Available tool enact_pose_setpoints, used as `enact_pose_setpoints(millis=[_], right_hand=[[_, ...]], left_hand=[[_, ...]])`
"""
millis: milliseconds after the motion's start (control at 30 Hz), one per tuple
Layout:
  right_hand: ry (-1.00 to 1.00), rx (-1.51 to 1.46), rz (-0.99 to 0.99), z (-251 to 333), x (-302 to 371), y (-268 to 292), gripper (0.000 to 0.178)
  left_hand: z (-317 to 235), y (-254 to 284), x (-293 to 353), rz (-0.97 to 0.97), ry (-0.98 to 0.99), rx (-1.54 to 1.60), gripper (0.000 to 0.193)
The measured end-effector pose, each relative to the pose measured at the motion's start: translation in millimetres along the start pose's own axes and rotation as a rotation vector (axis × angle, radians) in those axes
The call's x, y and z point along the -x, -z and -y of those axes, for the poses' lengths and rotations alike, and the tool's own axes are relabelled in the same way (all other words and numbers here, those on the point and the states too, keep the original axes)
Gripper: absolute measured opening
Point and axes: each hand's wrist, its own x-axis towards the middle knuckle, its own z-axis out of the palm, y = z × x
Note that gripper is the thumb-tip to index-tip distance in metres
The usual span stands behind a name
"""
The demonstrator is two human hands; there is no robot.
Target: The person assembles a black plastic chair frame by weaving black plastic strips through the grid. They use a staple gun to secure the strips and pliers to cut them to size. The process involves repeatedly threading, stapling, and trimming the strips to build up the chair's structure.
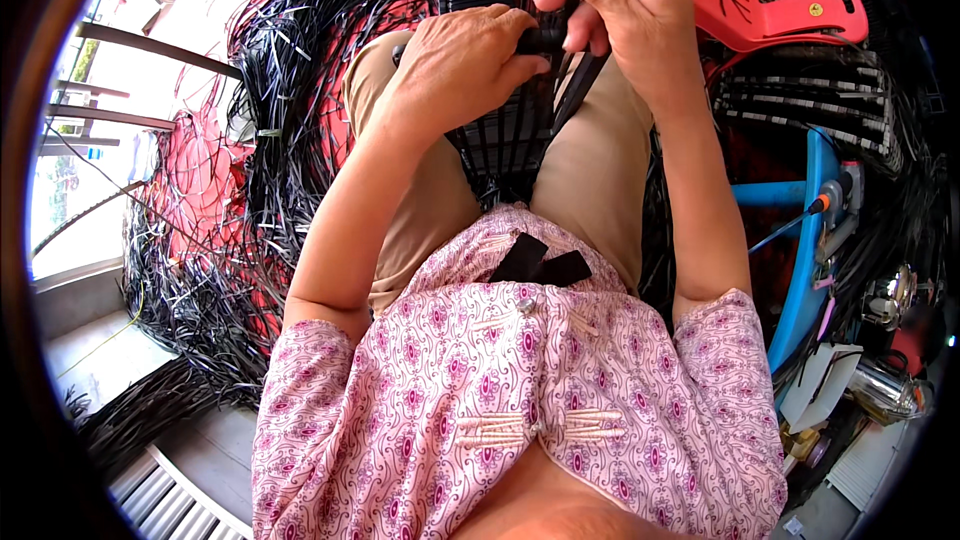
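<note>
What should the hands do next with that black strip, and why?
Probably pull the black strip snug with the right hand. That hand pinches it above the black woven frame on the lap, while the left hand grips the frame's rim, and the strip hangs loose below.

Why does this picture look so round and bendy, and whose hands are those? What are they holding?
The picture comes from a small camera worn on a person's head, looking down, so you see what they see. Its lens is very wide, which bends straight lines near the edge.

The two hands are that person's own. They sit with a black woven piece, like a basket being made, between their knees. The left hand grips a black bar on it. The right hand pinches a flat black strip that hangs down.

Around them lie big heaps of loose black strips. A red plastic chair is at the top right, and a blue frame stands on the right with a screwdriver in front of it.
</note>
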Motion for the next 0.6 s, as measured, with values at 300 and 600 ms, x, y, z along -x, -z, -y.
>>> enact_pose_setpoints(millis=[300, 600], right_hand=[[-0.085, 0.102, 0.078, -1, -30, 1, 0.026], [0.049, 0.075, 0.100, -1, -56, -14, 0.024]], left_hand=[[-8, -9, -2, -0.060, 0.109, -0.086, 0.047], [-4, -15, 1, -0.103, 0.098, -0.090, 0.048]])
